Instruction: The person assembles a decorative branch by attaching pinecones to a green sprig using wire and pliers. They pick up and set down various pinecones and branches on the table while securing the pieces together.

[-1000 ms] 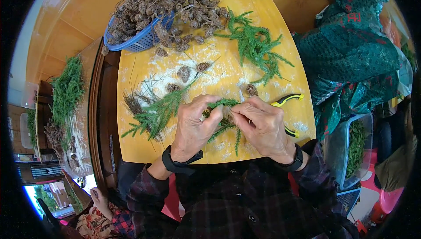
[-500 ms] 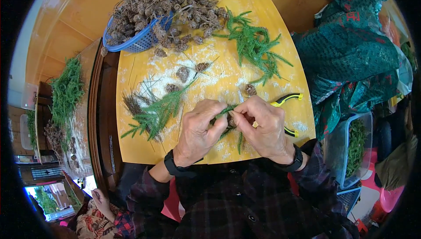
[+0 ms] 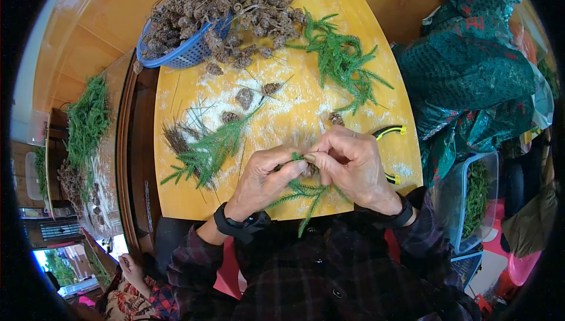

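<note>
Close together over the front of the yellow table, both my hands work on an artificial pine sprig. My left hand pinches its stem between thumb and fingers. My right hand is closed at the same spot, thumb and forefinger pressed against the greenery. A brown pine cone shows between the hands, partly hidden by the fingers. The sprig's green tips hang toward the table's front edge. Beside my right hand lie pliers with black and yellow handles, partly covered by that hand.
A blue basket heaped with pine cones stands far left. Green sprigs lie far right; another sprig lies left beside dark wires. Loose cones sit among white flakes. Dark green bags and a clear bin are at right.
The sprig has turned so that its branches now hang below my hands toward the front edge. My right hand's grip has shifted slightly, and both hands remain close together.
</note>
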